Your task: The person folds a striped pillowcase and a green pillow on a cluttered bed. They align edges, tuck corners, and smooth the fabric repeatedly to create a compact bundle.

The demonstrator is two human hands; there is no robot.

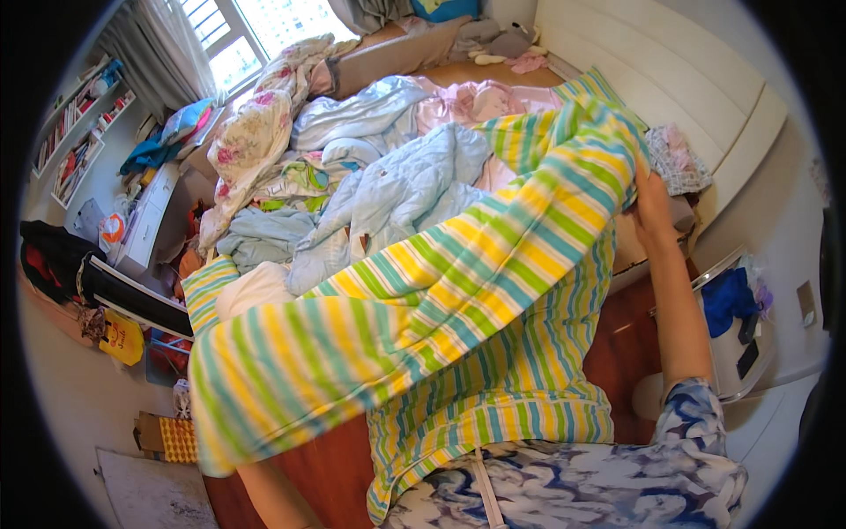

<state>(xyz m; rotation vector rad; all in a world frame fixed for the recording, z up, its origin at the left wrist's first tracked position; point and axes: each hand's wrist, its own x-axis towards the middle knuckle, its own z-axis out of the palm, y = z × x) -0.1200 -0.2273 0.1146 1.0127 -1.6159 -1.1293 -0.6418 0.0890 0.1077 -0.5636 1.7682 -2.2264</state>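
Observation:
A striped quilt in yellow, green, teal and white (423,291) stretches diagonally in front of me, one part hanging against my body. My right hand (651,202) grips its upper right edge, the fingers partly hidden by the cloth. The left forearm (274,496) comes up from the bottom edge and goes under the quilt's lower left corner; my left hand itself is covered by the cloth. Beyond the quilt, a light-blue quilted blanket (396,192) lies crumpled on the bed, with a pale blue satin cover (370,112) and pink bedding (462,102) behind it.
A floral quilt (254,139) is heaped along the bed's left side. The cream padded headboard (681,86) stands at upper right. At right is a bedside table (727,370) with a blue cloth (727,301). A cardboard box (152,433) sits at lower left.

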